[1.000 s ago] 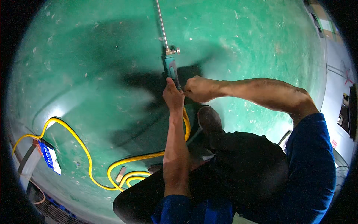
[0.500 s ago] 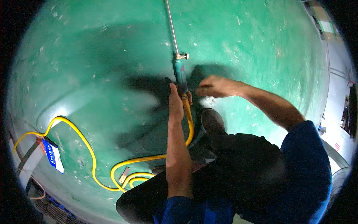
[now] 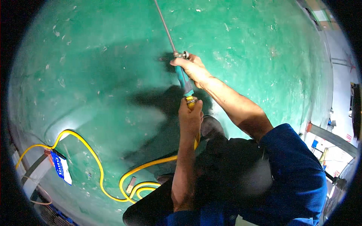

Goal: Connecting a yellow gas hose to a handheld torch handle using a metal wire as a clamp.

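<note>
A gas torch with a teal and grey handle and a long thin metal tube points away from me over the green floor. A small round valve knob juts from its right side, where the tube joins the handle. My right hand is closed round the upper handle just below that knob, its thumb lying across the top. Lower down, my left hand grips the yellow hose at a metal clamp under the handle. From there the hose runs back beneath my left forearm.
The hose lies in loops at lower left, beside a small flat block. A blue and white packet rests by a grey post with an orange end. Another grey bar stands at right. My shoe is close to my left hand.
My right hand has moved left and forward onto the torch handle and closed round it. My left hand has slid down from the lower handle to the hose end.
</note>
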Tool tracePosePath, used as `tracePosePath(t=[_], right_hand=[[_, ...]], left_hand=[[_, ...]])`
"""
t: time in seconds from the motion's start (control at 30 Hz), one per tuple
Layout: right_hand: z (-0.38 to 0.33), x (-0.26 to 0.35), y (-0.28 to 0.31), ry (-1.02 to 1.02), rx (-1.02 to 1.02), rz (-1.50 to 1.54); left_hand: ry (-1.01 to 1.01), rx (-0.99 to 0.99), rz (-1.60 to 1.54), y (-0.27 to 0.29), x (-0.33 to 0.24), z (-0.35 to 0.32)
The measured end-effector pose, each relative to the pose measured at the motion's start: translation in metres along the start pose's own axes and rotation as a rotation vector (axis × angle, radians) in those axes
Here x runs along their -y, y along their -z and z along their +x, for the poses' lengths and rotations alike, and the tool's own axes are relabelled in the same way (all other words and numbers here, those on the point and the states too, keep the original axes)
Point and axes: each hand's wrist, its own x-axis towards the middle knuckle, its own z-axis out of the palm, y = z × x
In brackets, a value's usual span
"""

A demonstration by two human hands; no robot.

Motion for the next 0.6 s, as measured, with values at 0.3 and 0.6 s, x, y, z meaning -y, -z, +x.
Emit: tracePosePath(t=[0.3, 0.6], right_hand=[[0.004, -0.005, -0.004, 0.022, -0.018, -0.032], [0.062, 0.065, 0.029, 0.005, 0.061, 0.097]], left_hand=[[0.037, -0.018, 0.009, -0.014, -0.007, -0.010], [0.258, 0.338, -0.079, -0.016, 0.079, -0.033]])
